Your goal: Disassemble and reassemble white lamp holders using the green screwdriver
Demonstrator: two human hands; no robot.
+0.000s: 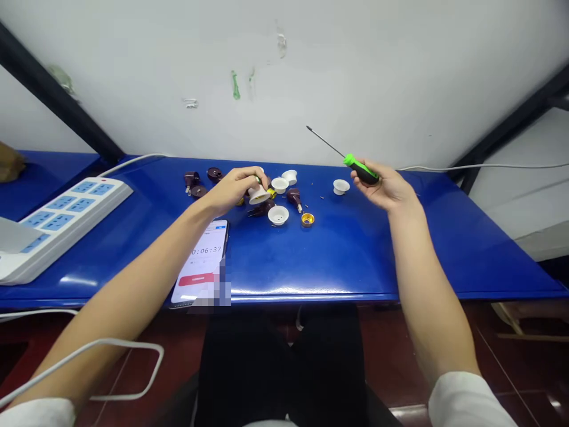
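Observation:
My right hand (390, 187) is closed around the green and black handle of a screwdriver (362, 171), raised with its shaft pointing up and left. Over the parts at the table's middle, my left hand (235, 185) pinches a white cup-shaped part (258, 196); the fingers hide some of it. Just right of that hand lie a white cup (280, 185) and another white cup (290, 177). A white dish with small holes (278, 216), a dark brown plug-like part (294, 197) and a gold ring (307, 220) are closer to me.
More dark brown parts (191, 178) lie left of my left hand. One white cup (341, 187) stands apart on the right, with small screws nearby. A phone showing a timer (202, 261) and a white power strip (66, 222) rest on the blue table (311, 267).

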